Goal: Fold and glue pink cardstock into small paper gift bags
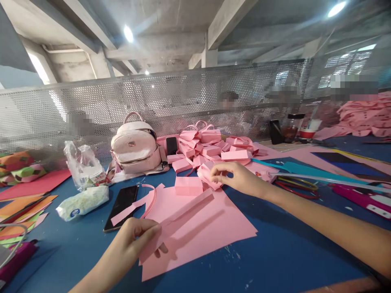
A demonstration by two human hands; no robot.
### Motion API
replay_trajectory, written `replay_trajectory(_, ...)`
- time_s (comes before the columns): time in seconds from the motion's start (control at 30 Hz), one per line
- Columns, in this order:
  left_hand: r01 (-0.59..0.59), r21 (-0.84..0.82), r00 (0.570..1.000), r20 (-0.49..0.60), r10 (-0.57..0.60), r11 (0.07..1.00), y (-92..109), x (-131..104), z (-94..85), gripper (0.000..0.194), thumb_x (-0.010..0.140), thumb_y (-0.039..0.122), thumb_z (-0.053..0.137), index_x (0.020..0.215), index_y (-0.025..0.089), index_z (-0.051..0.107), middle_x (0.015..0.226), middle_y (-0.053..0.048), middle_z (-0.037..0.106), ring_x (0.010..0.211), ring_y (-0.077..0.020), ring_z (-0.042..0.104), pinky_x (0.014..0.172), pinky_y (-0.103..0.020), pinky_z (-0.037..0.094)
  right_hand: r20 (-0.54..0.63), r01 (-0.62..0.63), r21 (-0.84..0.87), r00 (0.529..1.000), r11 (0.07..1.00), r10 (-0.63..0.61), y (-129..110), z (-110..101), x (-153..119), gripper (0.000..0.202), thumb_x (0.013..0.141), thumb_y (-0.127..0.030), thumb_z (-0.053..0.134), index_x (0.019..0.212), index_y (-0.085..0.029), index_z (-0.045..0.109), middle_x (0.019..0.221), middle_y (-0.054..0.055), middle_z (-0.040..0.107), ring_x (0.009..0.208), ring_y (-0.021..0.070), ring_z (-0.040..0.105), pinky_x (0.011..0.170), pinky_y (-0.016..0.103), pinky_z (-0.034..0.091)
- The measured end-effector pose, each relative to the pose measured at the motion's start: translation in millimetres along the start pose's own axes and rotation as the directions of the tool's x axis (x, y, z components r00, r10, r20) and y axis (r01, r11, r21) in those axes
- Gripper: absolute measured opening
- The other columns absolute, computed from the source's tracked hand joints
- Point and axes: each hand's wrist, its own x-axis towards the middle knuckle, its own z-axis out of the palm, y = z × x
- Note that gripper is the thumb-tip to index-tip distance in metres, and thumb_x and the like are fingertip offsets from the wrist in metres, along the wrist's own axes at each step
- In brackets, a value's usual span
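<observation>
No readable writing on anything. Left hand [134,238] pinches near end of folded pink paper strip [180,213], strip lying over pink sheet [210,232] on blue tabletop [275,252]. Right hand [235,177] grips small folded pink piece [207,176] beside heap of pink paper boxes [210,148]. Clear plastic bag [84,165] holds small packet; contents unclear.

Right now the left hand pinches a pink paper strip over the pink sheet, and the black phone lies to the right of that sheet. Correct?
Not quite. In the head view the left hand does pinch the pink paper strip over the pink sheet, but the black phone lies to its left.
</observation>
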Motion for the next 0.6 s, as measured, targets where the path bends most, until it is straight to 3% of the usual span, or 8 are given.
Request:
replay_trajectory(0.07,-0.018,0.011,1.0,0.003,0.018,1.0,3,3,0.7,0.058,0.097,0.055,0.045,0.073,0.012,0.076,0.077,-0.012,0.078,0.07,-0.0227,0.071,0.061,-0.025,0.049,-0.011,0.015,0.019,1.0,1.0,-0.015,-9,2,-1,0.023,0.094,-0.038,0.058,0.088,-0.019,0.069,0.087,0.003,0.072,0.081,0.0182,0.062,0.074,0.029,0.044)
replay_trajectory(0.13,-0.032,0.022,0.999,0.007,0.032,0.999,6,8,2.5,0.058,0.097,0.054,0.045,0.072,0.012,0.076,0.076,-0.012,0.078,0.068,-0.022,0.071,0.059,-0.025,0.048,0.072,0.005,-0.004,0.997,1.0,-0.004,-19,7,-3,0.023,0.093,-0.037,0.061,0.106,-0.022,0.071,0.095,0.003,0.075,0.084,0.0187,0.064,0.074,0.028,0.044)
replay_trajectory(0.17,-0.037,0.023,0.999,0.009,0.037,0.999,8,10,3.6,0.058,0.097,0.054,0.045,0.072,0.011,0.075,0.076,-0.012,0.078,0.068,-0.0218,0.071,0.059,-0.025,0.047,0.114,0.007,-0.016,0.993,1.0,-0.006,-24,10,-5,0.021,0.091,-0.036,0.065,0.106,-0.022,0.073,0.093,0.002,0.076,0.083,0.0184,0.065,0.072,0.027,0.044)
replay_trajectory(0.3,-0.07,0.003,0.998,0.0,0.07,0.998,13,18,6.3,0.058,0.097,0.052,0.046,0.068,0.011,0.073,0.075,-0.012,0.078,0.069,-0.0215,0.071,0.061,-0.025,0.047,0.161,-0.01,-0.042,0.987,0.999,0.017,-29,20,-6,0.017,0.086,-0.03,0.069,0.076,-0.02,0.077,0.075,0.001,0.074,0.069,0.0157,0.062,0.065,0.026,0.041)
replay_trajectory(0.6,-0.093,0.071,0.996,-0.011,0.094,0.993,5,13,-3.0,0.054,0.099,0.049,0.047,0.068,0.014,0.076,0.078,-0.009,0.079,0.074,-0.0214,0.073,0.072,-0.025,0.05,0.212,-0.125,-0.004,0.969,0.992,0.123,-2,13,-9,0.022,0.085,-0.031,0.068,0.069,-0.017,0.072,0.063,-0.002,0.064,0.059,0.0128,0.051,0.057,0.025,0.033)
